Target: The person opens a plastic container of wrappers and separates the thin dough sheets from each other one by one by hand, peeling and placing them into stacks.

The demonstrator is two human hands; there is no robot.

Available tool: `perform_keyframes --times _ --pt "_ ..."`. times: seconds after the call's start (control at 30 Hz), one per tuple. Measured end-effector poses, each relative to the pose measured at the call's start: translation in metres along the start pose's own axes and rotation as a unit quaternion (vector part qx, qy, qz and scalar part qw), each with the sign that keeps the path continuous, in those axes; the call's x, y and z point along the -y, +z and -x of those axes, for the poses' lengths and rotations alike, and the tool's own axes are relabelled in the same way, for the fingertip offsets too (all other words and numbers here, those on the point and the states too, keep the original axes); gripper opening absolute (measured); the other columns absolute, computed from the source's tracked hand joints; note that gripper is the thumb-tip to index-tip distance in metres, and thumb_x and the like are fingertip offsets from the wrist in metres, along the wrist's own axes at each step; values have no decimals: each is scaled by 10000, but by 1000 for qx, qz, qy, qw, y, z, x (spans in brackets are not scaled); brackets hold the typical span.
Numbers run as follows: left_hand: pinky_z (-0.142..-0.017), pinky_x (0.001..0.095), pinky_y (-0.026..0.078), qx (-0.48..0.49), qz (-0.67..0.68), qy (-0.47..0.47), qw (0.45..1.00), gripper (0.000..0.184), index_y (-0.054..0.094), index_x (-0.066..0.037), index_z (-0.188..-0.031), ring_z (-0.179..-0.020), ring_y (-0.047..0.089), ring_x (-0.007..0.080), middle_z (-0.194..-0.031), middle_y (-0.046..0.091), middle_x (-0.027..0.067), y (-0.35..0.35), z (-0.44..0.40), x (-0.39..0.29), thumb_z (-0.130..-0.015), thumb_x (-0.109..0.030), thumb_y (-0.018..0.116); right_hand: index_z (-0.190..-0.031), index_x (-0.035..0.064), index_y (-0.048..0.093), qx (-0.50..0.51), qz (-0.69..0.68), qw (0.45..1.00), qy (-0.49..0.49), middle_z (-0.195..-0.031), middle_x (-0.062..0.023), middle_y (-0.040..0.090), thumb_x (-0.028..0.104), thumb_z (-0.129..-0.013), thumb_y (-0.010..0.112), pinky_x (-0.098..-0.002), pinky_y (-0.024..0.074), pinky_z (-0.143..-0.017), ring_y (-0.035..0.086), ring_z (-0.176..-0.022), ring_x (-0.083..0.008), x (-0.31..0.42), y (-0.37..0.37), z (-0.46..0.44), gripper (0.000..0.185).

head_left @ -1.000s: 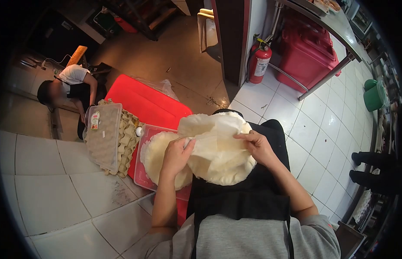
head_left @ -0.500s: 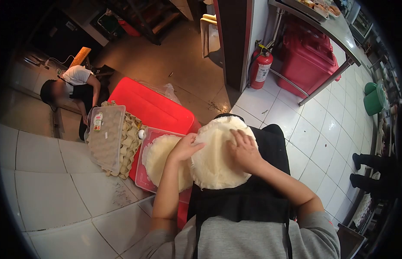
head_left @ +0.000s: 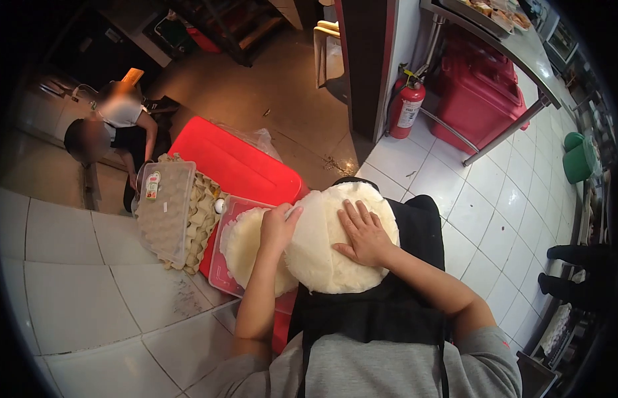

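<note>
A stack of thin, pale round sheets (head_left: 352,275) lies on the black apron over my lap. My left hand (head_left: 279,227) pinches the left edge of the top sheet, which is partly lifted and folded along a line near the middle. My right hand (head_left: 364,237) rests flat on the right part of the stack, fingers spread. A second pile of pale round sheets (head_left: 246,242) sits to the left in a clear plastic container (head_left: 219,268), partly behind my left forearm.
Beside the container are a red lid (head_left: 236,159), egg trays (head_left: 199,222) and a clear lid (head_left: 166,205). A person (head_left: 126,123) crouches at the left. A fire extinguisher (head_left: 406,109) and red bin (head_left: 478,93) stand at the right. Another person's legs (head_left: 574,272) show far right.
The wrinkled sheet spread between both hands was laid flat on the stack. Since then my left hand has lifted a left edge, and my right palm has settled flat on the right part.
</note>
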State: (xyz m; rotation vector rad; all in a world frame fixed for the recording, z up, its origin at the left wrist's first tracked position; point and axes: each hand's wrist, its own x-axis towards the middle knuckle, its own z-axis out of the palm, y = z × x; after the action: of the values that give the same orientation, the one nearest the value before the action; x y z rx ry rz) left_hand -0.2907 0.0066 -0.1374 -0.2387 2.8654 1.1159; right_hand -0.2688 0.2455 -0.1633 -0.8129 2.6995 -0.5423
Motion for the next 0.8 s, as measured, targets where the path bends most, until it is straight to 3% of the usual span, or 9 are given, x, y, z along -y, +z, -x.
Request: perform_keyframes --times 0.07,0.17,0.27,0.37,0.57,0.8 --pt "-670 419 474 -53 30 12 998 312 652 34 -881 -713 631 367 -759 635 245 -7 14 5 -867 -278 640 -1456 17 246 1 1 1000 4 -1540 -203 139 581 -890 427 -541 202 -1106 124 -1416 -412 2 -2 -1 820" --pt "-600 405 452 -82 37 -57 994 317 628 45 -823 -586 577 341 -668 597 234 -20 36 1 -874 -267 642 -1452 13 253 -9 1 1000 7 -1536 -211 145 574 -893 428 -549 210 -1097 131 -1410 -422 3 1 0 811" --pt "-548 389 422 -185 56 -32 981 345 594 51 -779 -507 489 281 -589 540 201 -22 54 18 -884 -275 640 -1450 10 257 -18 7 1000 12 -1531 -216 155 569 -893 433 -550 213 -1094 145 -1403 -430 6 3 -1 809" --pt "-609 318 436 -196 55 -103 974 348 601 39 -782 -602 464 142 -630 559 124 -32 75 25 -885 -289 655 -1449 22 264 -20 10 999 29 -1527 -222 160 568 -889 442 -563 217 -1087 152 -1393 -451 9 2 0 802" --pt "-628 295 452 -287 53 -135 947 335 627 27 -806 -643 531 120 -684 615 80 -44 108 50 -892 -295 653 -1457 53 267 -20 15 998 54 -1535 -218 144 582 -881 451 -587 230 -1071 151 -1385 -479 14 3 2 803" --pt "-613 268 441 -328 161 -147 919 330 624 30 -791 -646 527 97 -692 629 41 -62 142 73 -910 -278 635 -1470 62 236 0 30 998 62 -1539 -220 126 586 -888 446 -582 234 -1073 127 -1393 -479 18 -1 2 811"
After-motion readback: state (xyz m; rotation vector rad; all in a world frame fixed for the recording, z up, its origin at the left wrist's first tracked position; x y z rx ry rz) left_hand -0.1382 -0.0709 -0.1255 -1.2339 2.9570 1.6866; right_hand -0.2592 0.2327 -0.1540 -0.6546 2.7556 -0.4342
